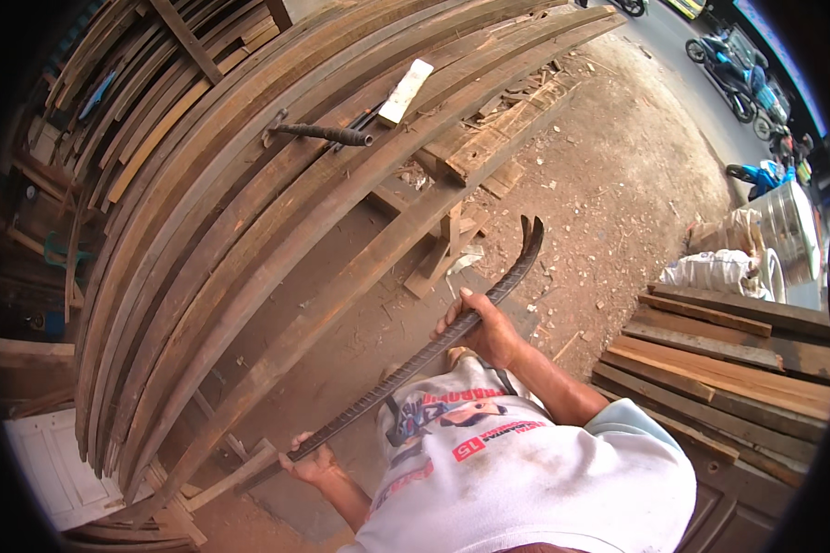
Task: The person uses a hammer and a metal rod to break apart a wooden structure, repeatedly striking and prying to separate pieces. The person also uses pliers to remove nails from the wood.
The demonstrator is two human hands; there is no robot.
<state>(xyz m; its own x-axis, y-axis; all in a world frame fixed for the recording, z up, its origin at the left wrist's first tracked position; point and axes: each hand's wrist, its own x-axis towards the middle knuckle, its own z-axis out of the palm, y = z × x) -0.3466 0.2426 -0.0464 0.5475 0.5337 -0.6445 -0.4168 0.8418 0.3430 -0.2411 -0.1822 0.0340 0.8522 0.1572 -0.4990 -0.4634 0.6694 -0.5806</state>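
Observation:
A long dark crowbar (389,385), made of ribbed steel rod, lies slantwise in front of my body. Its curved, forked claw points up and away to the right. Near the lower left end of the bar, my left hand (315,464) is closed around it. My right hand (491,330) grips it farther up, below the bend. On the long timber beams (277,244) ahead rests a hammer (327,135) with a dark wrapped handle. Beside the hammer sits a pale whitish block (406,92), with thin dark rods partly under it.
Stacked boards (719,369) lie to my right, below white sacks (724,263). More timber (157,101) leans at the far left, above a white panel (60,465). Wood chips litter the dirt ground (609,175). Motorbikes (733,78) stand by the road at the far right.

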